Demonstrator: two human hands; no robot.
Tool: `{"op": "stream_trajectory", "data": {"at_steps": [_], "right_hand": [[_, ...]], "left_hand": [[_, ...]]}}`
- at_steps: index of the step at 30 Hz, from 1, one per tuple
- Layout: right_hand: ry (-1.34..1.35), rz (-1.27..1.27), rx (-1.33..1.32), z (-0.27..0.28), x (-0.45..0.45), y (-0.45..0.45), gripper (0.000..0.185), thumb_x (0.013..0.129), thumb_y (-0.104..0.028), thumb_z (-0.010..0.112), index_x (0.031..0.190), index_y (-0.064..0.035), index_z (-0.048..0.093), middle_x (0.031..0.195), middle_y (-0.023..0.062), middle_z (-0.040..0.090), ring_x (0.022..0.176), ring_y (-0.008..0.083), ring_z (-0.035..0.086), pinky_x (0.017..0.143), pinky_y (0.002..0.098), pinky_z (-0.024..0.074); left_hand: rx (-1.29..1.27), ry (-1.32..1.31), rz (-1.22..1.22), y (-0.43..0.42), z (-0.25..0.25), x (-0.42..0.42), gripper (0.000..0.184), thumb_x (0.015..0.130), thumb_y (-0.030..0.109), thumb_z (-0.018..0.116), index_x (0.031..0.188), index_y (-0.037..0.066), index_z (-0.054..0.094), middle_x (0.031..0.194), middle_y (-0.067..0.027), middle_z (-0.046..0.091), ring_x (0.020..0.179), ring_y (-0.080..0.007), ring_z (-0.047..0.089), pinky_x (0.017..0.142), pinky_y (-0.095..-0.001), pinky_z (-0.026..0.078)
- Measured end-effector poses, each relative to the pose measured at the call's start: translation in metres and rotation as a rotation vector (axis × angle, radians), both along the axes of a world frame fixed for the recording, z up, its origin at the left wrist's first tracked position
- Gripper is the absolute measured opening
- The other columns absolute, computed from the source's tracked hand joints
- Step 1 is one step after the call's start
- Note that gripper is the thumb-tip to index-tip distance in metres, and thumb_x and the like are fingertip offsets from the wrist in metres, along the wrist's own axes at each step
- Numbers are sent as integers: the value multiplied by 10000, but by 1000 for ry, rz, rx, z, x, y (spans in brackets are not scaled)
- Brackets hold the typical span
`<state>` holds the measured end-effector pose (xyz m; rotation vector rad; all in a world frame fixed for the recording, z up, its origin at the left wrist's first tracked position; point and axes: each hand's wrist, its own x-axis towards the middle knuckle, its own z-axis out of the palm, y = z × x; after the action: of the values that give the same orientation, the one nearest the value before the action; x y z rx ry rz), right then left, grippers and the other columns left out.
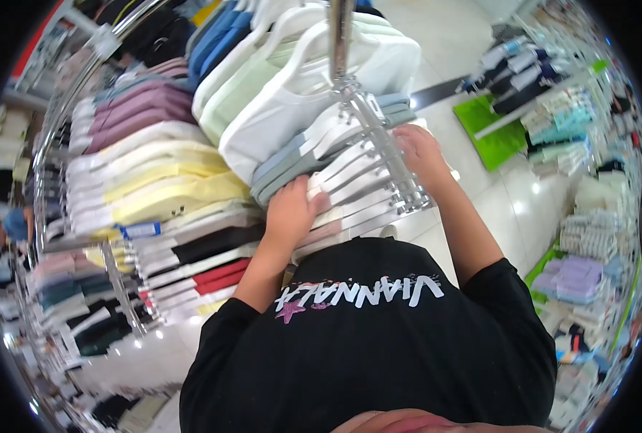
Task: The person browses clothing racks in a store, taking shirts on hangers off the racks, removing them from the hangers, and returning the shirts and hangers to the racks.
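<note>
At the near end of a clothes rack, my left hand point(290, 209) rests with bent fingers on the shoulders of hanging shirts, its thumb close to a white hanger. On the other side of the rack's metal arm point(378, 137), my right hand point(420, 155) curls its fingers at the opposite shoulders of the same row; the metal arm partly covers it. Between both hands hang white hangers point(346, 177) with white and pale shirts. Just beyond are grey-blue shirts point(281, 173), then a white T-shirt point(263, 119) turned outward on its hanger.
Left of me, a second rail bears mauve shirts point(144, 108), yellow shirts point(176, 184) and red garments point(223, 278). A chrome post point(341, 43) rises ahead. On the right, a green board point(483, 133) stands by more displays, with folded purple clothes point(570, 278) nearer.
</note>
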<state>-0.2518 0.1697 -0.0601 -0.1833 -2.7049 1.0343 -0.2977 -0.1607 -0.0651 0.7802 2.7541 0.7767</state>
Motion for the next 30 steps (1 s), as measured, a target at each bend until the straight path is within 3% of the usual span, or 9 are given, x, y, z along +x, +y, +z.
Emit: {"op": "stream_trajectory", "data": {"at_steps": [6, 10, 11, 14, 16, 17, 19, 24, 30], "right_hand": [[140, -166, 111, 6, 85, -21, 308, 931, -177, 681, 1235, -137, 687, 1394, 113, 593, 1320, 343, 514, 1124, 508, 334], [110, -284, 33, 9, 151, -44, 307, 926, -133, 685, 1233, -130, 682, 1408, 140, 574, 1323, 340, 515, 1121, 503, 345], [93, -306, -12, 11, 166, -45, 297, 930, -120, 682, 1228, -118, 679, 1414, 148, 567, 1312, 340, 527, 1109, 490, 372], [32, -277, -219, 26, 215, -29, 270, 948, -102, 669, 1217, -83, 665, 1395, 158, 569, 1263, 345, 566, 1052, 439, 450], [73, -293, -237, 26, 248, -8, 240, 962, -71, 642, 1200, -53, 660, 1327, 154, 600, 1187, 324, 609, 992, 391, 501], [39, -294, -376, 31, 264, 2, 223, 972, -68, 627, 1191, -50, 664, 1294, 143, 617, 1156, 298, 617, 990, 386, 501], [20, -317, -513, 36, 299, 19, 208, 982, -64, 613, 1181, -47, 668, 1262, 132, 634, 1126, 273, 626, 988, 382, 500], [71, -353, -784, 54, 383, 52, 160, 1028, -103, 582, 1146, -36, 667, 1113, 66, 675, 1056, 180, 622, 969, 349, 500], [287, -405, -1123, 72, 484, 73, 85, 1037, -116, 595, 1042, -55, 654, 1050, -5, 650, 1015, 94, 589, 937, 293, 495]], "left_hand": [[-9, 20, -77, 7, -13, -17, 539, 986, 361, 640, 1336, -39, 552, 1151, -290, 670, 1074, -486, 630, 946, -544, 491], [249, 103, -66, 12, 0, 4, 544, 971, 180, 616, 1436, -63, 472, 1360, -281, 549, 1271, -458, 516, 1125, -491, 383], [433, 136, -50, 15, 8, 18, 480, 957, 147, 623, 1374, -54, 496, 1289, -274, 551, 1229, -456, 512, 1109, -499, 378], [683, 207, -230, 22, 36, 58, 354, 947, 125, 646, 1263, -2, 550, 1124, -225, 589, 1054, -419, 580, 993, -492, 456], [703, 341, -960, 39, 52, 73, 256, 936, 111, 675, 1163, 49, 574, 960, -158, 602, 863, -365, 607, 828, -465, 507], [708, 337, -990, 57, 58, 84, 256, 936, 111, 675, 1163, 49, 574, 960, -158, 602, 863, -365, 607, 828, -465, 507], [796, 178, -972, 96, 70, 114, 203, 918, 117, 703, 1092, 67, 614, 906, -124, 631, 770, -356, 617, 727, -451, 513], [557, -28, -1231, 227, 103, 189, 137, 895, 81, 685, 1028, 50, 670, 940, -131, 667, 817, -348, 631, 750, -449, 509], [399, -539, -1559, 341, 101, 280, 119, 945, 89, 599, 1034, 46, 667, 916, -106, 658, 872, -324, 616, 823, -431, 494]]}}
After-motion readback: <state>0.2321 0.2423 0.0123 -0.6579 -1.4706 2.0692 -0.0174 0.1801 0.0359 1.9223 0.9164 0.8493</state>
